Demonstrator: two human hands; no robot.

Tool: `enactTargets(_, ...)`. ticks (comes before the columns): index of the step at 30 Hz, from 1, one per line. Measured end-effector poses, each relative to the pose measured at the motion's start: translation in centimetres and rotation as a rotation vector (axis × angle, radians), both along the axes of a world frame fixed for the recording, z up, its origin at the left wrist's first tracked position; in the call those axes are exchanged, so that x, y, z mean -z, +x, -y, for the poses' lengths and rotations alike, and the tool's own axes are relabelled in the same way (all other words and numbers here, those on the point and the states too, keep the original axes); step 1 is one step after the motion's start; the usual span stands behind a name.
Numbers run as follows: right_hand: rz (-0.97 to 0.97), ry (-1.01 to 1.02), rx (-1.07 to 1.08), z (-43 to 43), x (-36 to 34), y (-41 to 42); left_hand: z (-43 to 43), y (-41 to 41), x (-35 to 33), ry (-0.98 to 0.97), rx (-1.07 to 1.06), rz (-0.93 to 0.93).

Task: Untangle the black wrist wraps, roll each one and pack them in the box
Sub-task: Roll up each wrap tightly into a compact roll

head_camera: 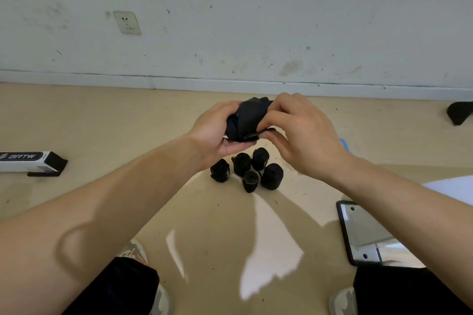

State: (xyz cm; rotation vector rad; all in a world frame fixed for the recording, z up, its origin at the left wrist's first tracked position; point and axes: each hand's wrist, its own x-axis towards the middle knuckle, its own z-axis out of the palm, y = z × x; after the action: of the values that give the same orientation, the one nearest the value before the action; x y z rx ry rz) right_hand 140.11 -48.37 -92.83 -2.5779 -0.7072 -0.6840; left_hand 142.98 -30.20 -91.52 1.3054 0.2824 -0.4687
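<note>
Cupping a bunched wrap (247, 117) in the left grip (217, 133), fingers curled round it; pinching its edge with the right grip (294, 133), above five rolls (271, 176) on the floor (128, 115), box (25, 161) well apart at far left

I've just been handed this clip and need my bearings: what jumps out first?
The left hand and right hand grip a bunched black wrist wrap at the centre, held above the floor. Just below it, five rolled wraps sit clustered on the floor. A white-and-black box lies at the far left edge.
</note>
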Motion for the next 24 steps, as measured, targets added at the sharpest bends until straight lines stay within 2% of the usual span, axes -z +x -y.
enactTargets(4, 0.043, -0.013, 0.053, 0.1, 0.2, 0.1, 0.9, -0.5, 0.6, 0.021, 0.060, -0.013)
enactTargets(11, -0.069, 0.142, 0.078, 0.5, 1.1, 0.2, 1.2, -0.9, 1.0, 0.002, 0.079, -0.009)
enactTargets(15, -0.230, 0.276, 0.007, 0.8, 1.1, 0.3, 1.1, -1.2, 1.3, 0.019, 0.087, -0.013)
enactTargets(20, -0.504, 0.287, -0.085, 1.2, 1.2, 0.5, 1.0, -1.6, 1.6, 0.025, 0.093, -0.015)
enactTargets(24, -0.638, 0.310, -0.053, 1.7, 1.4, 0.8, 0.9, -1.8, 1.7, 0.063, 0.128, 0.013)
